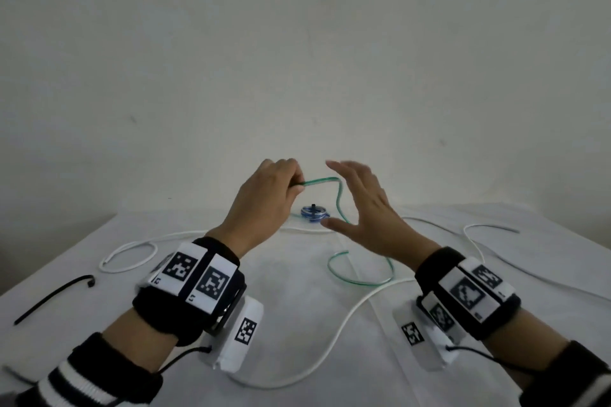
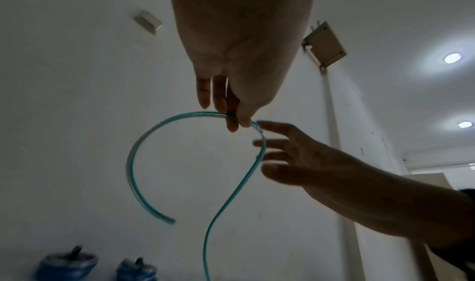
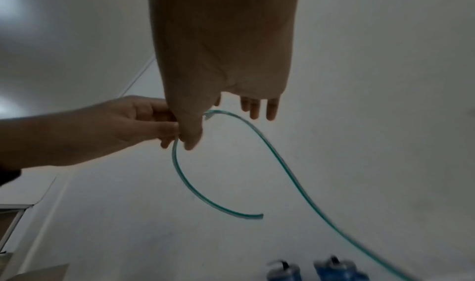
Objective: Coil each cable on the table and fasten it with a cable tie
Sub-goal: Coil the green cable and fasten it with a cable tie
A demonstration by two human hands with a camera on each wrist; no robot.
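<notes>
Nearest the person, a white cable (image 1: 344, 324) snaked loose across the table (image 1: 281, 291), and a black cable tie (image 1: 49, 299) lay off at the left edge. Just past the wrists, the free end of the green cable (image 1: 360, 281) curled on the cloth. Up it went from there! The left hand (image 1: 264, 205) pinched that green cable between thumb and fingertips, held clear above the table. The right hand (image 1: 360, 205) was right beside it, fingers spread and straight, the cable running down along its fingers; whether they touched it was hard to tell. Beyond the hands, a blue coil (image 1: 314, 211) sat on the table with a black tie sticking up from it.
</notes>
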